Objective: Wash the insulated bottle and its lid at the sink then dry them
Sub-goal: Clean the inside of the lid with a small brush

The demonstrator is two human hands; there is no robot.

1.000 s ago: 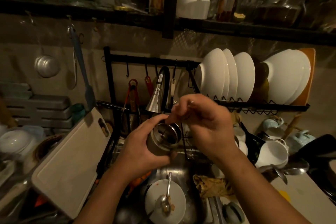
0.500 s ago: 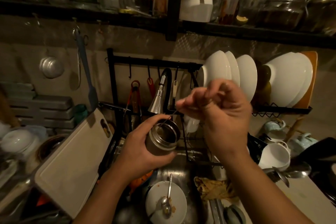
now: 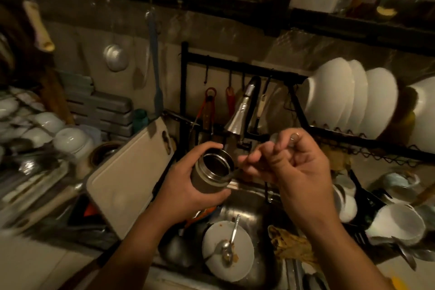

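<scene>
My left hand (image 3: 186, 193) grips the steel insulated bottle (image 3: 207, 176) around its body, above the sink (image 3: 249, 200). The bottle has no lid on, and its dark open mouth tilts toward me. My right hand (image 3: 296, 172) hovers just right of the rim with its fingers curled. It seems to pinch a thin strand that reaches toward the mouth. The faucet (image 3: 237, 117) hangs right behind the bottle, and no water shows. I see no lid anywhere.
A dirty white plate (image 3: 242, 242) with a spoon lies in the sink, a crumpled cloth (image 3: 292, 247) to its right. A cutting board (image 3: 127, 179) leans at the left. White bowls (image 3: 334, 96) stand in the rack, cups (image 3: 397, 223) below them. Crockery crowds the left counter.
My right hand rose from the bottle's mouth, drawing a thin strand up, then dropped back beside the rim. The bottle stayed in my left hand. My view swung left.
</scene>
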